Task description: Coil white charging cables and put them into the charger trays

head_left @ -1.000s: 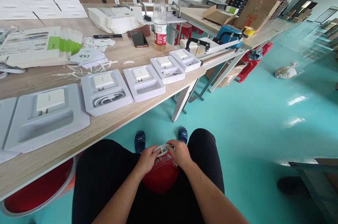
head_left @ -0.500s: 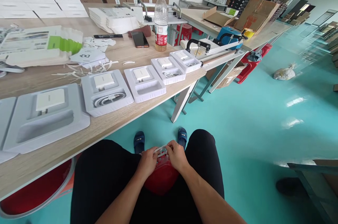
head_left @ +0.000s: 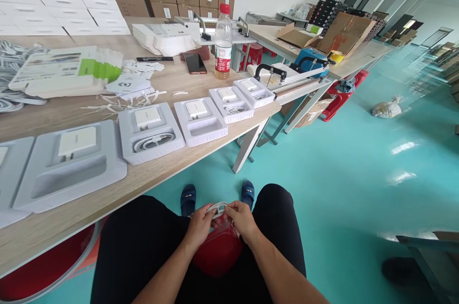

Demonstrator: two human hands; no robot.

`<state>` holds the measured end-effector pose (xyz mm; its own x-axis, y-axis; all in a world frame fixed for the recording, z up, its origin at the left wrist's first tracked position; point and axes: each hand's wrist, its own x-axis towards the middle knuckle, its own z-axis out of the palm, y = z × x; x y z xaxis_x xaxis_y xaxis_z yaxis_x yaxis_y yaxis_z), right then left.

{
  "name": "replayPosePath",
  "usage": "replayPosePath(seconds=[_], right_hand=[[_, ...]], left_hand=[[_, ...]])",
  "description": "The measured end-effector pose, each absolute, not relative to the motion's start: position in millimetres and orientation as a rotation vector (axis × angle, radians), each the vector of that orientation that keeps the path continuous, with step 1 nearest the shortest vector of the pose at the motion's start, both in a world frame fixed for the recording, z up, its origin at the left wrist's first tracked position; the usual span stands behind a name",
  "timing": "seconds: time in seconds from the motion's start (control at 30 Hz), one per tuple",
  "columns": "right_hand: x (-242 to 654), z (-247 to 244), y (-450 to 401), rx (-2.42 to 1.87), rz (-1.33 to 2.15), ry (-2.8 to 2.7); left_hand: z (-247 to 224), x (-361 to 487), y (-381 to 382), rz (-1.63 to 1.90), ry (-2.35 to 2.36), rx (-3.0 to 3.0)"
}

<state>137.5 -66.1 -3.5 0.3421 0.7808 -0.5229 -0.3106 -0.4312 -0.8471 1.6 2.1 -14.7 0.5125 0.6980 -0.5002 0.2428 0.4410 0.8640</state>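
"Two hands are busy, I think, but what do they grip exactly?"

"Both are closed on one coil of white cable (head_left: 217, 208). The left hand (head_left: 199, 223) pinches its left side between thumb and fingers, and the right hand (head_left: 241, 220) keeps its fingertips together at the right side."

"And where is this coil?"

"It is held low, between the person's legs (head_left: 283, 227), over a red surface (head_left: 218, 254). It is well apart from the worktop (head_left: 150, 175)."

"How will it handle, in your opinion?"

"I judge that it is light and flexible, with a little spring, so a loose turn may slip out. The cover is probably smooth, but not fragile. It is better to take hold at the sides, where the turns lie together."

"Which way does it point?"

"The loop is a flattened oval. Its long axis goes roughly from the left hand to the right hand, with the right end slightly higher in the view. The cable's tips I cannot distinguish, so their direction I cannot tell."
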Motion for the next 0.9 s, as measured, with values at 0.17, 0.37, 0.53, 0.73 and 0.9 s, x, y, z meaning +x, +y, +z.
replayPosePath(seconds=[0.17,0.37,0.53,0.73,0.9], right_hand=[[137,-1,-68,-1.547,1.314,-0.431],[136,-3,-65,-1.646,1.059,-0.411],[133,6,-59,-1.541,1.101,-0.518],[160,67,-56,-1.514,0.740,-0.550],[177,174,-21,-1.434,0.147,-1.051]], left_hand=[[-13,0,3,0.381,1.005,1.054],[-13,0,2,0.393,0.958,0.925],[-7,1,2,0.464,0.906,0.805],[-15,-4,4,0.523,0.956,0.567],[-28,3,2,0.448,0.973,0.599]])
